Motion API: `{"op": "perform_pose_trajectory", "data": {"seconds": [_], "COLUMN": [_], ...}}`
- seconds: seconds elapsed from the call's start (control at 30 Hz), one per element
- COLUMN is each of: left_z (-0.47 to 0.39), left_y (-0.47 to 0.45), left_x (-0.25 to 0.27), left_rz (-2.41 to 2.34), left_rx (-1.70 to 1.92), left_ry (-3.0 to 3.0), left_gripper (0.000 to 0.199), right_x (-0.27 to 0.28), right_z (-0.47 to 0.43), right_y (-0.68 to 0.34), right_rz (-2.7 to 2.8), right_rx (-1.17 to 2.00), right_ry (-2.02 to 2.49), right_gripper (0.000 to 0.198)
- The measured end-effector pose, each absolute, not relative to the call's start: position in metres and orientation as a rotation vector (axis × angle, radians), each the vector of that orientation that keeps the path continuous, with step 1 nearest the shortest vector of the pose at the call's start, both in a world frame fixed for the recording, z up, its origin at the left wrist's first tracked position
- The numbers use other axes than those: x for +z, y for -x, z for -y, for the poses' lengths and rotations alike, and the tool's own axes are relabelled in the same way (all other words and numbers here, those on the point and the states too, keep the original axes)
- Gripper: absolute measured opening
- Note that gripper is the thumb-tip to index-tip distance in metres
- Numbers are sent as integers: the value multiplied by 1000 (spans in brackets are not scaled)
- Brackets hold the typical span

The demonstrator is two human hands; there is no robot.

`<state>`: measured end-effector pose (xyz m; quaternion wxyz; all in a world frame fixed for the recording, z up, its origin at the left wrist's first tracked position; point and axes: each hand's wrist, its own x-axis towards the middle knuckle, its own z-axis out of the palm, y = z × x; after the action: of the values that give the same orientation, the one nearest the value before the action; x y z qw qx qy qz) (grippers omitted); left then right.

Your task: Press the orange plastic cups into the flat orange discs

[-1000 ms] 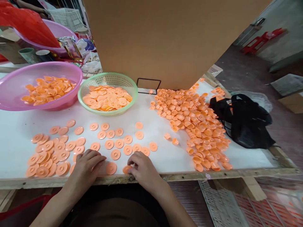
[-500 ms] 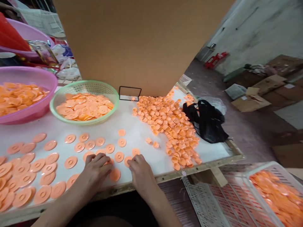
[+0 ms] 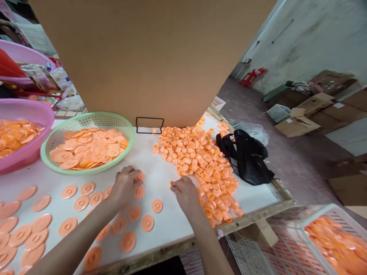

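Observation:
My left hand (image 3: 124,186) is closed at the fingertips on a small orange plastic disc (image 3: 140,176) with a raised ring, near the front of the green basket. My right hand (image 3: 185,193) pinches a small orange plastic cup (image 3: 172,184), partly hidden by the fingers, at the left edge of a heap of such cups (image 3: 208,164). Between my hands and below them, several discs lie flat and apart, among them one disc (image 3: 157,206) at the middle. More discs (image 3: 34,238) spread over the white tabletop (image 3: 160,240) to the left.
A green basket (image 3: 130,147) and a pink basin (image 3: 47,128) hold orange discs. A tall cardboard sheet (image 3: 143,57) stands behind, with a black wire frame (image 3: 149,133) at its foot. A black bag (image 3: 248,160) lies right; a white crate (image 3: 309,229) of orange pieces stands lower right.
Both hands have moved away from the table's front edge, the left toward the farther disc, the right toward the cup heap. The right now holds a cup. The view has shifted.

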<state>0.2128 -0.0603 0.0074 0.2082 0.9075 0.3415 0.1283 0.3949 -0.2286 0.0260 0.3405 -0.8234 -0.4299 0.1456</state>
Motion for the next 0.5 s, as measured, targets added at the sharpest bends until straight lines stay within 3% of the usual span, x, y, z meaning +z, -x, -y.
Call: {"op": "perform_pose_trajectory", "data": {"seconds": [0.27, 0.5], "left_z": [70, 68], "left_y": [-234, -232], "left_x": [3, 1], "left_rz": [-765, -767], "left_rx": [373, 441], "left_ry": [-2427, -2398], "left_gripper": [22, 9], "right_x": [12, 2], "right_z": [184, 167], "right_y": [-371, -355], "right_rz": [1125, 1332], "right_rx": [416, 341], "right_ry": [1906, 2000], "right_gripper": [13, 21]}}
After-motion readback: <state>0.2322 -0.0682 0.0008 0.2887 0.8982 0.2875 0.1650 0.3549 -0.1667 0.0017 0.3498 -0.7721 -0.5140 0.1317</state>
